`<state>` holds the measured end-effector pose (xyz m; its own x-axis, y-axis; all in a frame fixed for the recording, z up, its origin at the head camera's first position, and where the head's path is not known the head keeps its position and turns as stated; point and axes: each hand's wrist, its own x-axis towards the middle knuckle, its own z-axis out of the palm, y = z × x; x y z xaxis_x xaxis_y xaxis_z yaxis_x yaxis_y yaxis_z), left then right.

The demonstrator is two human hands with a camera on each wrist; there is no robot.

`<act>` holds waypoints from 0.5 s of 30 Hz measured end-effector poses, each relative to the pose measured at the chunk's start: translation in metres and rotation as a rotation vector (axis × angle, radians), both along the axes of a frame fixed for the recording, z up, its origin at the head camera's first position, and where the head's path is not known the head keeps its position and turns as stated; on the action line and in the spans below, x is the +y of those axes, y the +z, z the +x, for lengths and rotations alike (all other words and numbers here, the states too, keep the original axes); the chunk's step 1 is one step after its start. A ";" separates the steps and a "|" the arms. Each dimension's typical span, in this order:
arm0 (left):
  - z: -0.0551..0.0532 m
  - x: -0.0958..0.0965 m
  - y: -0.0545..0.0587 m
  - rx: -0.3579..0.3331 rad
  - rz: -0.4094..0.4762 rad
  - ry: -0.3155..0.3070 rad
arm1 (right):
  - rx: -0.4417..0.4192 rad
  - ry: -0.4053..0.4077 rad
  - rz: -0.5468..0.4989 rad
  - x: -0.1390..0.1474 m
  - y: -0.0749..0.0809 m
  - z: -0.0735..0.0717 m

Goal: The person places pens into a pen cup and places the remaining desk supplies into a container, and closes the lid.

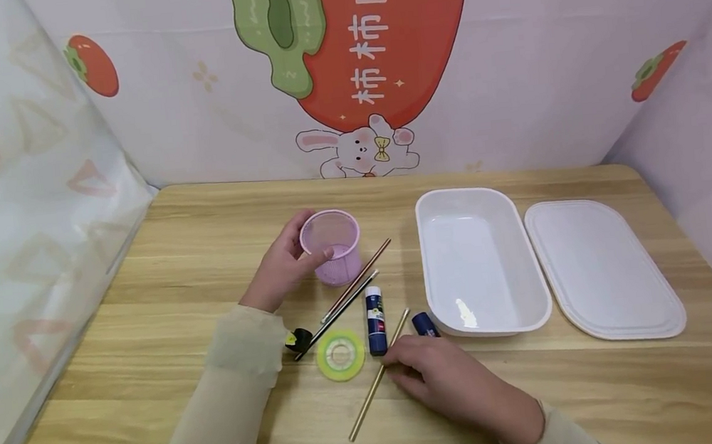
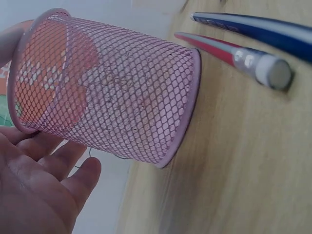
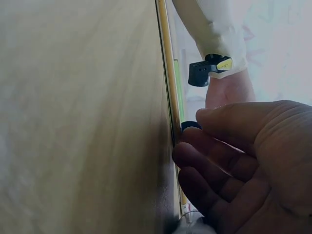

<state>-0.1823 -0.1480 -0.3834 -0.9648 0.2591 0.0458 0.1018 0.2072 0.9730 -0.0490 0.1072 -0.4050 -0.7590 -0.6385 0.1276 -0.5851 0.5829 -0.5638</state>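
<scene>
A pink mesh pen cup [image 1: 339,270] stands upright on the wooden table. My left hand [image 1: 283,263] holds it near the top, thumb across the near rim and fingers around the far left side; the left wrist view shows the mesh wall [image 2: 122,92] beside those fingers. My right hand [image 1: 445,378] rests low over the table, its bent fingertips right at a gold pencil [image 1: 370,402] lying flat. In the right wrist view, thumb and fingers stand apart beside that pencil [image 3: 169,63]. Just beyond the right fingertips lies a glue stick [image 1: 375,320] with a white cap.
Between the hands lie a dark red pencil [image 1: 355,281], a black pencil [image 1: 337,314] and a yellow-green tape roll [image 1: 325,357]. A navy cylinder [image 1: 425,325] is partly hidden behind the right hand. A white basin [image 1: 426,265] and its white lid [image 1: 605,269] occupy the right side.
</scene>
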 end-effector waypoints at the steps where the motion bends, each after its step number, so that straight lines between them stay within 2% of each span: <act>1: 0.000 0.000 -0.001 -0.004 -0.004 -0.001 | -0.011 0.003 0.000 0.000 0.000 0.000; 6: 0.000 -0.001 -0.002 -0.012 -0.039 -0.013 | -0.039 0.014 0.015 -0.002 0.000 0.001; 15: 0.000 -0.004 -0.002 0.011 -0.090 -0.034 | 0.012 0.056 0.036 -0.004 -0.003 0.003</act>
